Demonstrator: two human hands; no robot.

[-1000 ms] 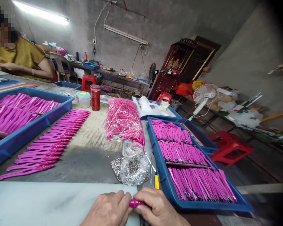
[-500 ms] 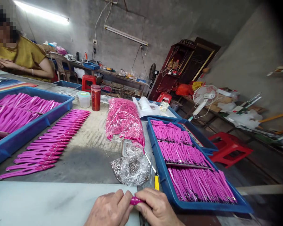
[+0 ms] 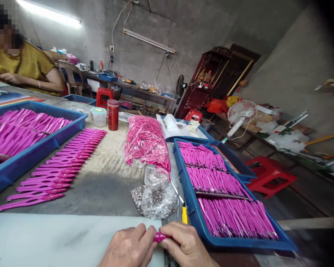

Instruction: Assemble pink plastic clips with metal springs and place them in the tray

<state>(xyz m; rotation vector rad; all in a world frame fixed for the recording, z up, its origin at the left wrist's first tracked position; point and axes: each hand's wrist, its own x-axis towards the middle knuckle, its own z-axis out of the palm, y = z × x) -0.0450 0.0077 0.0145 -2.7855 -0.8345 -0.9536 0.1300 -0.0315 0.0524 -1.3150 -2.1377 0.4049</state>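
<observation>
My left hand (image 3: 129,247) and my right hand (image 3: 187,246) meet at the bottom edge of the view, both pinching one small magenta plastic piece (image 3: 160,237) between thumbs and fingers. They rest over a pale grey mat (image 3: 58,237). Just beyond my hands lies a clear bag of small metal parts (image 3: 155,200) and a yellow-handled tool (image 3: 184,214). To the right, a blue tray (image 3: 196,217) holds rows of magenta pieces (image 3: 233,217).
A row of magenta pieces (image 3: 58,168) lies on the table at left beside another blue tray (image 3: 25,159). A pink bag (image 3: 146,142), a red cup (image 3: 113,115) and a white tub (image 3: 98,116) stand farther back. Another person (image 3: 22,66) sits far left. Red stools (image 3: 267,174) stand right.
My hands have shifted very slightly while keeping hold of the magenta piece. The view has drifted a little; the other person's hands moved.
</observation>
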